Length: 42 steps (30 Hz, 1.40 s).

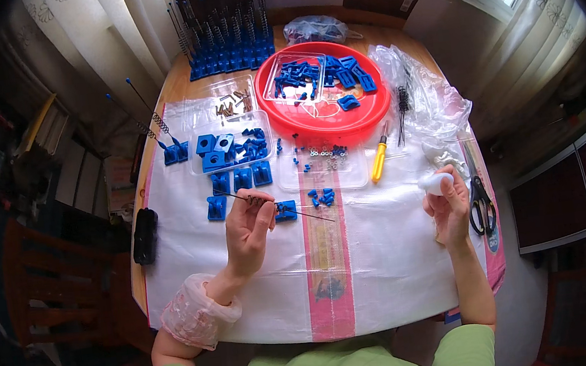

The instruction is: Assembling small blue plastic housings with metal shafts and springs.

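Pinched in my left hand (247,240) is a thin dark rod with a coiled spring part (317,216); it slants down to the right over the table. A blue plastic block (285,210) lies just beside those fingers, partly covered by them. My right hand (450,219) is closed round a small white bottle (436,183), tilted with its end toward the left. Several more blue blocks (243,179) sit beyond my left hand, below a clear tray (195,164) of blue parts. Between the hands lie small blue pieces (322,197).
A red round tray (375,112) holds blue parts. Nearby are a yellow-handled screwdriver (379,162), black scissors (482,206), crumpled clear plastic (429,106) and a black case (145,236). Blue bases with upright spring rods (232,60) stand at the back left.
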Tool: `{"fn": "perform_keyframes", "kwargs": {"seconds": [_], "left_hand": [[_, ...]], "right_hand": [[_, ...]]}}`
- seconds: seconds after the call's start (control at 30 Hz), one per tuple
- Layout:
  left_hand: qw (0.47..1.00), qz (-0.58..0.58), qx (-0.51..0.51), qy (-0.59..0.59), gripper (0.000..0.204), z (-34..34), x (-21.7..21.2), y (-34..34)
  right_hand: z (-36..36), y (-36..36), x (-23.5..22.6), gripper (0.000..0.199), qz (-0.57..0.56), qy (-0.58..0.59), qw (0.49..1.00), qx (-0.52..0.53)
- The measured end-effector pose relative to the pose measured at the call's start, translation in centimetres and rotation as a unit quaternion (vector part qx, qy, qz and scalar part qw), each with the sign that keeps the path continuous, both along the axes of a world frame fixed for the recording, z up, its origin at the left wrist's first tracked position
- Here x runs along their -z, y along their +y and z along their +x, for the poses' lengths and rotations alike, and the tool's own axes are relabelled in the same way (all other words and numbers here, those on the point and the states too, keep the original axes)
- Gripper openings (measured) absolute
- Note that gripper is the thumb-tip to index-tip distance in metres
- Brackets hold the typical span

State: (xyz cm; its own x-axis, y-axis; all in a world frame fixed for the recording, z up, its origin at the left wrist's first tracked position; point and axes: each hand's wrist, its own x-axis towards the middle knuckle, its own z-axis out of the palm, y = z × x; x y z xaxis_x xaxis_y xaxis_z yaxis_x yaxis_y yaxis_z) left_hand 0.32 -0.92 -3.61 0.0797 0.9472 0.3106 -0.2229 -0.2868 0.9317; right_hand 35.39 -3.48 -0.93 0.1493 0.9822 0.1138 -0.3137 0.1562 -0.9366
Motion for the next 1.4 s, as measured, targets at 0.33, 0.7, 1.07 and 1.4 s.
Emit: {"fn": "perform_keyframes", "kwargs": {"seconds": [0.33,0.7,1.07,1.4], "left_hand": [[0.939,0.215,-0.060,0.262,0.013,-0.6,-5.5,-0.5],[0.910,0.224,0.016,0.350,0.011,0.7,-10.2,-0.9],[0.904,0.248,0.023,0.349,0.015,2.4,-11.4,0.5],[0.909,0.247,0.016,0.334,0.016,3.0,-11.1,1.1]], "right_hand": [[-0.5,0.3,0.3,0.028,-0.013,-0.039,0.998,-0.052],[1.4,0.6,-0.2,0.022,-0.038,-0.292,0.954,0.050],[1.3,3.3,-1.2,0.030,-0.029,-0.492,0.869,0.046],[0.3,7.7,0.7,0.030,0.002,-0.563,0.826,0.015]]}}
